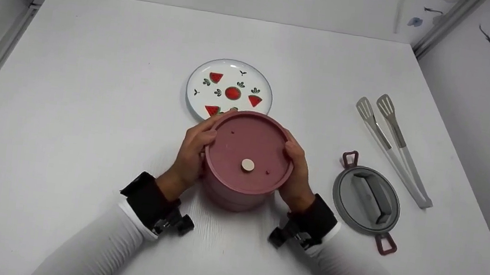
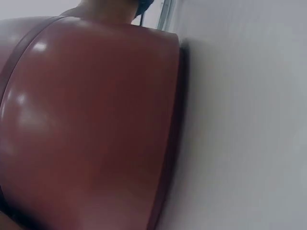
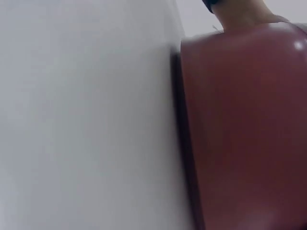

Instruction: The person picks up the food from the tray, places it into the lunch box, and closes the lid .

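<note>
Between both hands is a round dusty-red lidded container (image 1: pixel 248 145) with a small cream knob on its recessed top. My left hand (image 1: pixel 191 152) grips its left side, thumb up near the rim. The right hand (image 1: pixel 297 173) holds the opposite side in the same way, thumb at the rim. Most of the fingers are hidden round the sides. The left wrist view is filled by the glossy red wall (image 2: pixel 91 120), with a dark band along its base beside the white table. In the right wrist view the same wall (image 3: pixel 249 129) stands close over the table.
A white plate (image 1: pixel 229 75) with watermelon prints lies just beyond the container, which overlaps it in the head view. On the right are a round grey lid (image 1: pixel 358 196) with dark red loop handles and slotted tongs (image 1: pixel 403 162). White panels border the white table (image 1: pixel 93 92).
</note>
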`<state>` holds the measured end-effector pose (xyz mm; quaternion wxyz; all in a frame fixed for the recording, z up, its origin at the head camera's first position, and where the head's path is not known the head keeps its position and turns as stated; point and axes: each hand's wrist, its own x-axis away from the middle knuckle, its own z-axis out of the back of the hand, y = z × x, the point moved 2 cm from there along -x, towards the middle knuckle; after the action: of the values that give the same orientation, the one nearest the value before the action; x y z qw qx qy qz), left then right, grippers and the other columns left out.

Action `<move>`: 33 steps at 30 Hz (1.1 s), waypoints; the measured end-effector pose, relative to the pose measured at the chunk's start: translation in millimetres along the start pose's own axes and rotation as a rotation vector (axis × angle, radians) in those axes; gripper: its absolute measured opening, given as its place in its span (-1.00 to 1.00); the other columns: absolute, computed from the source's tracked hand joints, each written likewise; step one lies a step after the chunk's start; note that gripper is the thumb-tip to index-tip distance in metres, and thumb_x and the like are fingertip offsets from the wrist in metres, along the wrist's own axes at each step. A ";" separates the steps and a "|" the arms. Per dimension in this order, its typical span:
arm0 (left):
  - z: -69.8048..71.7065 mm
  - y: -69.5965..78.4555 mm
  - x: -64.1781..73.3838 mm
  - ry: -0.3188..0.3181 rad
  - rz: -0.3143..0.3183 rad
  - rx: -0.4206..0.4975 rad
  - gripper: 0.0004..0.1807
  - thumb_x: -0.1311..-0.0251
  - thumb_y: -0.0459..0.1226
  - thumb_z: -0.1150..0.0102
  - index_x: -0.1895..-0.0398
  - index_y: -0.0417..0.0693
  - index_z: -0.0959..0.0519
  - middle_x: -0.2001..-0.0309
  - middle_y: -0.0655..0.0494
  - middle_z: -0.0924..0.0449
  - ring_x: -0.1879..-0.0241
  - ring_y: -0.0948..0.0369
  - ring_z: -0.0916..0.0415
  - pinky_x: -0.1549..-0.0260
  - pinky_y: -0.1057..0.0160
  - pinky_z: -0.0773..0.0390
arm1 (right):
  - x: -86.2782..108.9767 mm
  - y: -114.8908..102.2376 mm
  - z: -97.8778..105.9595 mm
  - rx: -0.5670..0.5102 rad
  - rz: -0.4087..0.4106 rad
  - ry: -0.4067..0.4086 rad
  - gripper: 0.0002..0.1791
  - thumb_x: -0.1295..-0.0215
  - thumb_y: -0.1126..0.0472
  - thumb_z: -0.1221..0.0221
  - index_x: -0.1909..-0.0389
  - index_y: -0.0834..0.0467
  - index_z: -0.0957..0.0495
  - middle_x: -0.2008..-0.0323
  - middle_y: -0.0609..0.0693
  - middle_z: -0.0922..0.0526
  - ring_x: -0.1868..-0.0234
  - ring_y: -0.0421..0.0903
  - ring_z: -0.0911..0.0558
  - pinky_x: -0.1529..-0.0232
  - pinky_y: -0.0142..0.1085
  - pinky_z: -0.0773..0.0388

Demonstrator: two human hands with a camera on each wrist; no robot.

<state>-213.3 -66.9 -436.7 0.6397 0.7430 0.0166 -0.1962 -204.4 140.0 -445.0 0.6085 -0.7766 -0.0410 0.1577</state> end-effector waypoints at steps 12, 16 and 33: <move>5.5 -1.6 -0.2 -0.034 -0.020 -0.037 -0.36 -0.28 -0.09 0.29 -0.39 -0.09 -0.41 -0.36 0.04 -0.45 -0.40 0.16 -0.33 -0.41 0.23 -0.28 | 7.8 -22.5 15.8 0.308 -0.045 -0.039 -0.44 -0.56 -0.05 0.28 -0.44 0.05 -0.32 -0.24 0.02 -0.51 0.01 -0.24 -0.55 0.02 -0.39 -0.49; 5.7 -1.4 -0.6 -0.042 -0.017 -0.057 -0.36 -0.29 -0.09 0.29 -0.39 -0.09 -0.42 -0.38 0.07 -0.43 -0.42 0.19 -0.30 -0.43 0.20 -0.26 | 26.6 -58.1 51.5 0.710 0.056 0.135 -0.61 -0.56 0.15 0.08 -0.25 0.12 -0.54 -0.08 0.08 -0.66 -0.06 -0.20 -0.56 -0.07 -0.35 -0.43; 5.1 0.3 -1.2 -0.040 -0.022 -0.020 -0.40 -0.31 -0.10 0.27 -0.34 -0.07 -0.46 -0.27 0.04 -0.53 -0.32 0.15 -0.40 -0.37 0.12 -0.33 | 71.5 -68.9 167.3 1.294 -0.404 0.093 -0.62 -0.49 0.02 -0.09 0.01 0.28 -0.48 0.31 0.17 -0.62 0.35 -0.04 -0.55 0.40 -0.29 -0.48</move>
<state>-215.7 -71.6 -436.6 0.6452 0.7322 0.0141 -0.2180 -177.2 331.9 -428.0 0.9693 -0.2393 -0.0564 -0.0002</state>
